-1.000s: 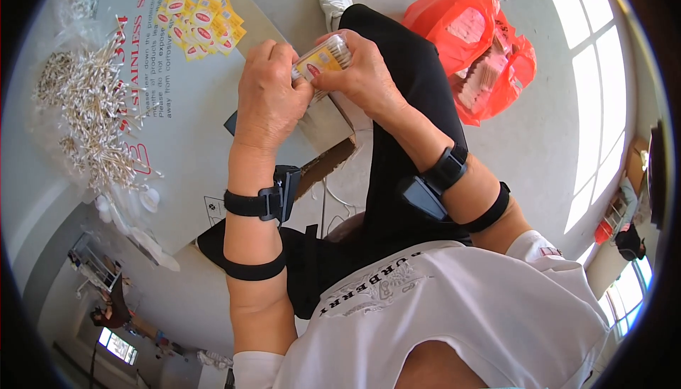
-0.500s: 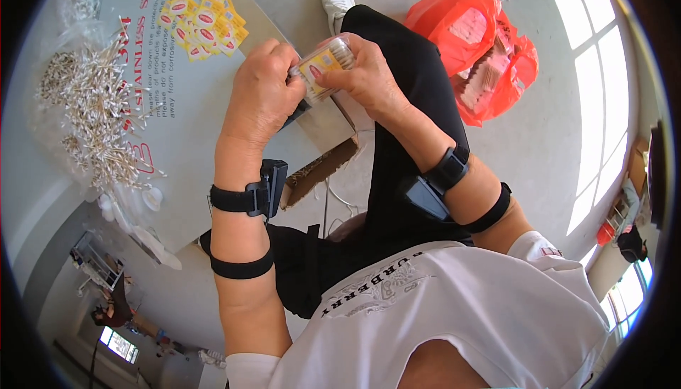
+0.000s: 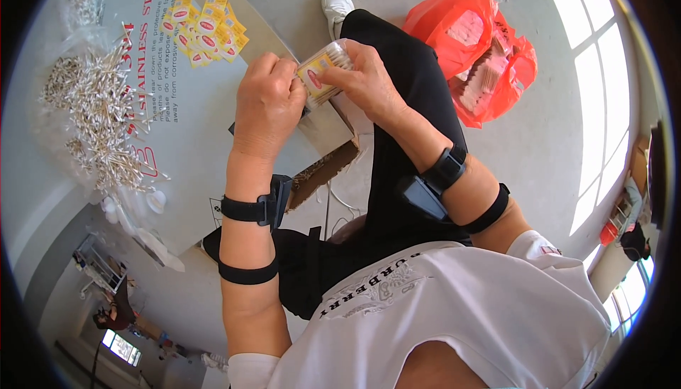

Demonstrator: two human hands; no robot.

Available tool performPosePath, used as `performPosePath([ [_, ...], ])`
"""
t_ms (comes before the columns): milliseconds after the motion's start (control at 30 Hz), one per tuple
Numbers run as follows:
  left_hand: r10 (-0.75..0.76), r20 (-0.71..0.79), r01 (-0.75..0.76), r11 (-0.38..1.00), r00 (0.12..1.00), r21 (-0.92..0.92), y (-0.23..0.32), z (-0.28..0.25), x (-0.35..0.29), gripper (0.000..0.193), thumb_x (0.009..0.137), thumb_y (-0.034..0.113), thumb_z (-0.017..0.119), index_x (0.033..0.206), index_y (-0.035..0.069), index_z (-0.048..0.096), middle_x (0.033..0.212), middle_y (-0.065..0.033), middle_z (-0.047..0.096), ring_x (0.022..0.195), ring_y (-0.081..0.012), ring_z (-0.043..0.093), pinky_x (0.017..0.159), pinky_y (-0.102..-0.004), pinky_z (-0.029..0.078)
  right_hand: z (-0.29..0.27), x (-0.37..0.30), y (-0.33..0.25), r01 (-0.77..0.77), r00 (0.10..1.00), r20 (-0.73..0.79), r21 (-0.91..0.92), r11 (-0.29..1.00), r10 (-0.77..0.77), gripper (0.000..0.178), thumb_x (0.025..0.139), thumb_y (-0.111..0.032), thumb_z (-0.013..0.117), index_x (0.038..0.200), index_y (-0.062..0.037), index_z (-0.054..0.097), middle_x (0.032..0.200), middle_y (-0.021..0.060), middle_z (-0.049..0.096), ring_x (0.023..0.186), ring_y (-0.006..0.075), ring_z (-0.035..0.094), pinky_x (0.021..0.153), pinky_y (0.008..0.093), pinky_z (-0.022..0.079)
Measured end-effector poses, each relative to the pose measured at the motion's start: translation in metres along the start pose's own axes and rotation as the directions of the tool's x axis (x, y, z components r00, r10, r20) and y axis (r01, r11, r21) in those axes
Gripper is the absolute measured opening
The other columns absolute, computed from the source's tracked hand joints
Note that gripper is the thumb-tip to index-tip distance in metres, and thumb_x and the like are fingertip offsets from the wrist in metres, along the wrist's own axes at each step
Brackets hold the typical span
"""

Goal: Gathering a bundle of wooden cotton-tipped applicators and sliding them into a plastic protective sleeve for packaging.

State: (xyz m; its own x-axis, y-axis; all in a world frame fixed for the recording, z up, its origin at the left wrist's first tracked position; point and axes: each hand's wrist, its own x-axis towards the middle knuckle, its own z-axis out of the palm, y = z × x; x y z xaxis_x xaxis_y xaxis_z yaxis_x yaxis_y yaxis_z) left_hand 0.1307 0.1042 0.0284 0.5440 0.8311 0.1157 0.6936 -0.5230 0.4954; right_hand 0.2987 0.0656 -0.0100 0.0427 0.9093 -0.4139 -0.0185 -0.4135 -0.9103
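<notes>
I have the clear pack tilted between both hands, by the edge of the table. My right hand grasps its right end, thumb pressed over the yellow label. My left hand is bunched at the other end, but its knuckles hide the fingertips, so I can't tell whether they pinch anything. I judge the pack light, its wall thin and slick, liable to buckle under a hard squeeze. I'd take hold along the long sides, pressing gently, and keep off the ends
</notes>
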Motion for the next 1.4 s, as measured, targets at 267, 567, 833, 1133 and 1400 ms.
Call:
performPosePath([
  [267, -0.284, 0.020, 0.277, 0.914, 0.959, -0.296, 0.011, -0.004, -0.011, 0.025, 0.074, -0.005, 0.067, 0.098, -0.001, 0.063, 0.096, -0.0124, 0.061, 0.092, -0.0308, 0.061, 0.080, -0.0398, 0.052, -0.004, 0.000, 0.005, -0.084, 0.993, 0.103, 0.242, 0.967, 0.060, 0.028, 0.077, -0.011, 0.075, 0.101, -0.0003, 0.064, 0.088, 0.0054, 0.069, 0.079, 0.0119, 0.065, 0.068, 0.0255, 0.054],
  [567, -0.254, -0.073, 0.233, 0.949, 0.964, -0.213, 0.010, 0.005, -0.029, 0.044, 0.078, 0.000, 0.067, 0.121, 0.000, 0.054, 0.121, -0.0170, 0.054, 0.112, -0.0355, 0.052, 0.093, -0.0420, 0.047, 0.000, -0.002, -0.001, -0.063, 0.995, 0.092, 0.181, 0.982, 0.047, 0.028, 0.084, -0.023, 0.075, 0.099, -0.0017, 0.065, 0.085, 0.0015, 0.066, 0.076, 0.0077, 0.060, 0.064, 0.0232, 0.048],
  [833, -0.400, -0.092, 0.409, 0.875, 0.912, 0.259, 0.042, 0.044, -0.082, 0.084, 0.096, 0.055, 0.048, 0.152, -0.002, 0.021, 0.159, -0.0256, 0.013, 0.148, -0.0435, 0.011, 0.116, -0.0592, 0.012, -0.009, 0.004, 0.005, 0.049, 0.998, -0.048, 0.177, 0.983, -0.041, 0.062, 0.100, -0.058, 0.042, 0.108, -0.0022, 0.067, 0.084, 0.0018, 0.063, 0.075, 0.0076, 0.056, 0.066, 0.0236, 0.043],
  [1133, -0.434, -0.086, 0.441, 0.858, 0.897, 0.263, 0.048, 0.056, -0.070, 0.092, 0.096, 0.065, 0.037, 0.153, -0.004, 0.017, 0.160, -0.0247, 0.010, 0.149, -0.0426, 0.007, 0.115, -0.0622, 0.006, -0.004, 0.016, 0.006, -0.213, 0.974, 0.172, 0.483, 0.850, 0.147, 0.062, 0.103, -0.053, 0.038, 0.103, -0.0009, 0.071, 0.095, 0.0097, 0.071, 0.088, 0.0157, 0.068, 0.074, 0.0295, 0.054],
  [1400, -0.421, -0.035, 0.410, 0.856, 0.906, 0.315, 0.052, 0.056, -0.068, 0.096, 0.093, 0.066, 0.042, 0.152, -0.007, 0.018, 0.161, -0.0243, 0.010, 0.149, -0.0416, 0.005, 0.114, -0.0644, 0.002, 0.000, 0.020, 0.017, -0.092, 0.989, 0.138, 0.342, 0.935, 0.047, 0.063, 0.104, -0.052, 0.038, 0.104, 0.0022, 0.070, 0.096, 0.0113, 0.071, 0.089, 0.0165, 0.068, 0.084, 0.0306, 0.054],
])
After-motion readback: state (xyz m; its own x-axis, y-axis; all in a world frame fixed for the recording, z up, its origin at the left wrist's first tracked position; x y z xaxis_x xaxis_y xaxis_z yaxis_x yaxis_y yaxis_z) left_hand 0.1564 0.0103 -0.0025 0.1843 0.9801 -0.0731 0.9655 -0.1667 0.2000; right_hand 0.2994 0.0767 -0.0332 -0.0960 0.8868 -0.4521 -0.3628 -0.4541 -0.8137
